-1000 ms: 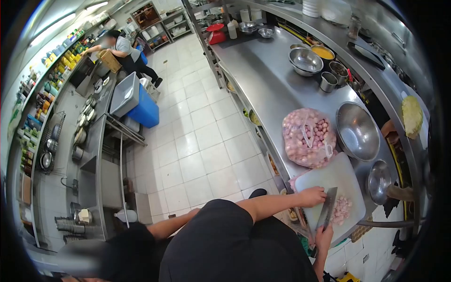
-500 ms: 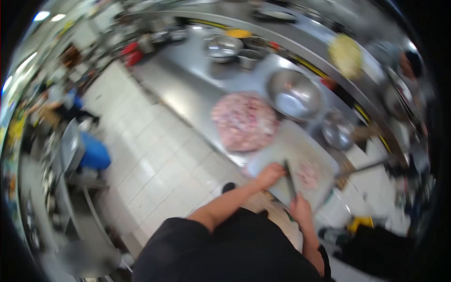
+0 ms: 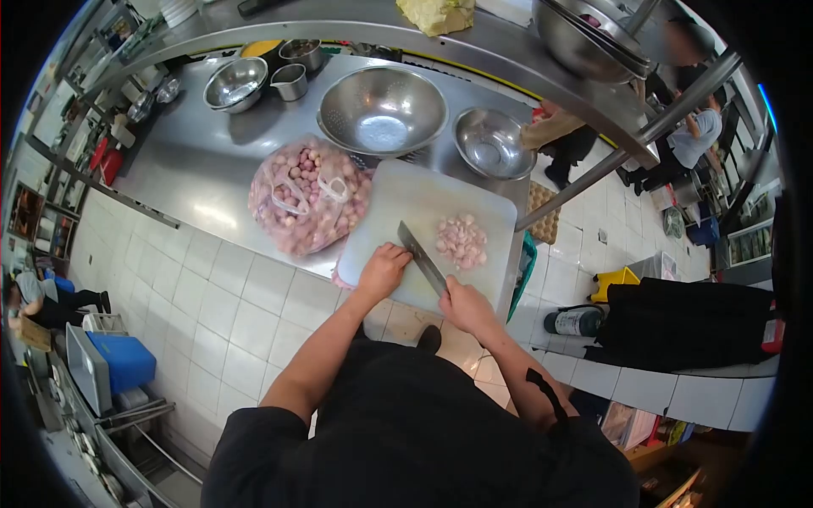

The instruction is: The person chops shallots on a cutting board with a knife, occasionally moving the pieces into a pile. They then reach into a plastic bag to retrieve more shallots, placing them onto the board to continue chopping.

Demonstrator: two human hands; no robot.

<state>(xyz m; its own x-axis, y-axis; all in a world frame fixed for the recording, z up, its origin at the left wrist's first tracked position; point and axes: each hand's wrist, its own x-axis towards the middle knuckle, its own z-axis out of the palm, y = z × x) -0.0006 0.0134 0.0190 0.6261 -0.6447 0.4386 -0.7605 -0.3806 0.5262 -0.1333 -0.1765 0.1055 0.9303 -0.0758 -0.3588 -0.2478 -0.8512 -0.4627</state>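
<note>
My right hand (image 3: 467,306) grips the handle of a kitchen knife (image 3: 425,261), whose broad blade points up and away over a white cutting board (image 3: 398,190). My left hand (image 3: 385,269) rests on the board just left of the blade. Its fingers are curled together, and whatever may be under them is hidden. Right of the knife lies a pile of cut, pale pink pieces (image 3: 461,241), which look like shallots. Against the board's left side sits a clear plastic bag (image 3: 306,199) full of small, round pinkish bulbs.
Behind the board stand a large steel colander (image 3: 383,110) and a steel bowl (image 3: 493,144). Farther left are another bowl (image 3: 235,85) and a small metal pot (image 3: 290,82). A steel shelf (image 3: 339,30) runs overhead, with a slanting post at right. Other people are in the background.
My view has turned, and the blur has gone; board and bag now appear farther left. My right hand keeps hold of the knife, and my left hand stays beside the blade.
</note>
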